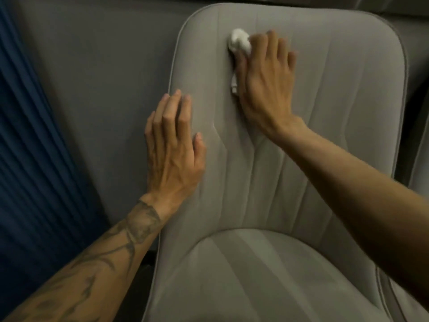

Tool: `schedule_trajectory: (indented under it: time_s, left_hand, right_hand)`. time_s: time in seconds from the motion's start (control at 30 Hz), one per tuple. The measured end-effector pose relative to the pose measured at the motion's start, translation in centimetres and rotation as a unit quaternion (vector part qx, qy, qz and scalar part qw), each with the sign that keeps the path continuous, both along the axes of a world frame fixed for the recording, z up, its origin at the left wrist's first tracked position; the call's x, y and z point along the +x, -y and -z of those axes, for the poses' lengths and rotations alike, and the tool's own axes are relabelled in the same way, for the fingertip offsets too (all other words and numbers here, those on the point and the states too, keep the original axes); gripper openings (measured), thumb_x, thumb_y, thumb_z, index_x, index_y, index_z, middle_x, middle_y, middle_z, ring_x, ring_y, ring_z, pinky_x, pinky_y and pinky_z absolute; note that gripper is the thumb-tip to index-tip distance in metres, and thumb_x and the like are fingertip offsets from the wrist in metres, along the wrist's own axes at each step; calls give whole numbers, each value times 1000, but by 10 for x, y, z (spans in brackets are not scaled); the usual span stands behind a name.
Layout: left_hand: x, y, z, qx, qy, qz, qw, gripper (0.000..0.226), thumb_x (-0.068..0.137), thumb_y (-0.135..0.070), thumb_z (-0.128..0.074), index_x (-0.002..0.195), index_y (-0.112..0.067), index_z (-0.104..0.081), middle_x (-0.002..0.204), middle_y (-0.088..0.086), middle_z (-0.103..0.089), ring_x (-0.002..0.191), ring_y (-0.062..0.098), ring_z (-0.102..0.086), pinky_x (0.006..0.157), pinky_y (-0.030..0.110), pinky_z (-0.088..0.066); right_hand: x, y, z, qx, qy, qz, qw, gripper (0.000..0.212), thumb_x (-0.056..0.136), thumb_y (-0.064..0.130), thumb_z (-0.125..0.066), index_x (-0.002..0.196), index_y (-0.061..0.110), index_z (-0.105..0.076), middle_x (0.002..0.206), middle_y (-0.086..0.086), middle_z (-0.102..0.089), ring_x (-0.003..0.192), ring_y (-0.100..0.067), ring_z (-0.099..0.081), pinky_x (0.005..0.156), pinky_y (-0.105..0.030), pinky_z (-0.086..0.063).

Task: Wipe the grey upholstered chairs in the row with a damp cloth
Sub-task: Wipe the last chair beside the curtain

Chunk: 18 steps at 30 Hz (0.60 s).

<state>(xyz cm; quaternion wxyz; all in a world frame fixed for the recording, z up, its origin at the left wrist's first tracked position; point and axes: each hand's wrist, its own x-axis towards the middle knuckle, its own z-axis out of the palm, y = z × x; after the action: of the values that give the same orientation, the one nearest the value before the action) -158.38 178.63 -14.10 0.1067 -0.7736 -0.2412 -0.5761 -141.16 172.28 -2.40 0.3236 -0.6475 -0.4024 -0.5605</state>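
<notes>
Right-hand fingers [271,45]: lying close together and nearly straight, pressing down. A bunched white cloth [240,41] bulges out past the index finger and a tail of it runs down the thumb side. It looks pinched between index finger and thumb, though the thumb is mostly hidden.

Right hand [264,84]: palm down on the upper middle of the backrest [336,101], with the cloth against the fabric just below the top edge.

Left-hand fingers [173,110]: straight, slightly spread, holding nothing.

Left hand [174,149]: flat on the backrest's left edge, apparently steadying the grey upholstered chair [209,205].

Cloth location: high on the backrest, left of its centre line, well apart from the left hand.

Progress (judgement): wiping of this backrest is under way near its top. No damp marks can be made out, so covered area cannot be told. The lower backrest and seat cushion [255,275] probably remain.

A sliver of a neighbouring chair [419,177] shows at the right edge and is likely also left to do. A blue pleated curtain [27,147] hangs at the left.
</notes>
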Motion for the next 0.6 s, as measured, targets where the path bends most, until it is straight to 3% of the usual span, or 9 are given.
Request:
schedule_trajectory:
  time_s: [0.07, 0.17, 0.23, 0.3, 0.43, 0.5, 0.6]
  left_hand:
    - [-6, 0, 8, 0, -13, 10, 1000, 64, 99, -23, -49, 160, -7, -33, 165, 17, -33, 154, 35, -30, 121, 56, -30]
    - [-16, 0, 24, 0, -15, 27, 1000, 62, 101, -22, -45, 160, -7, -34, 165, 17, -32, 152, 35, -33, 119, 58, -32]
    - [-19, 2, 32, -3, -10, 35, 999, 60, 102, -22, -43, 160, -7, -34, 165, 18, -31, 148, 35, -38, 119, 55, -33]
    - [-21, 2, 34, -5, -4, 44, 999, 59, 103, -23, -42, 160, -7, -34, 166, 18, -31, 146, 35, -40, 120, 49, -34]
    - [-21, 1, 35, -6, 3, 50, 999, 59, 103, -24, -43, 159, -7, -33, 167, 16, -30, 147, 32, -40, 119, 44, -33]
    - [-22, 2, 36, -9, 5, 52, 999, 60, 103, -23, -44, 159, -5, -34, 166, 16, -31, 147, 32, -41, 117, 45, -34]
    - [-22, 0, 36, -15, 13, 55, 998, 60, 102, -24, -44, 157, -2, -35, 164, 18, -34, 146, 34, -42, 117, 47, -36]
  right_hand:
    - [-21, -7, 14, 1, -23, -35, 999, 31, 104, 37, -42, 104, 12, -61, 100, -12, -60, 91, -30, -54, 78, -41, -33]
    - [-45, 10, 60, -119, 9, -103, 987, 33, 105, 36, -44, 107, 9, -63, 100, -14, -60, 90, -32, -55, 79, -42, -35]
    - [-37, 21, 51, -188, 66, -111, 974, 36, 105, 37, -42, 110, 9, -63, 101, -13, -60, 90, -32, -56, 79, -42, -34]
    - [-24, 13, 13, -164, 72, -98, 979, 37, 106, 38, -39, 110, 9, -62, 103, -15, -59, 92, -32, -56, 80, -42, -30]
    - [-22, -22, -57, -40, -14, -18, 999, 42, 105, 43, -27, 112, 16, -59, 112, -9, -59, 100, -28, -54, 83, -38, -33]
    - [-42, -28, -36, -46, -30, -45, 997, 40, 106, 40, -30, 113, 15, -59, 113, -9, -59, 102, -28, -55, 85, -38, -35]
    - [-71, -5, 29, -156, 6, -131, 979, 37, 106, 38, -37, 113, 11, -61, 109, -11, -60, 98, -30, -55, 85, -41, -36]
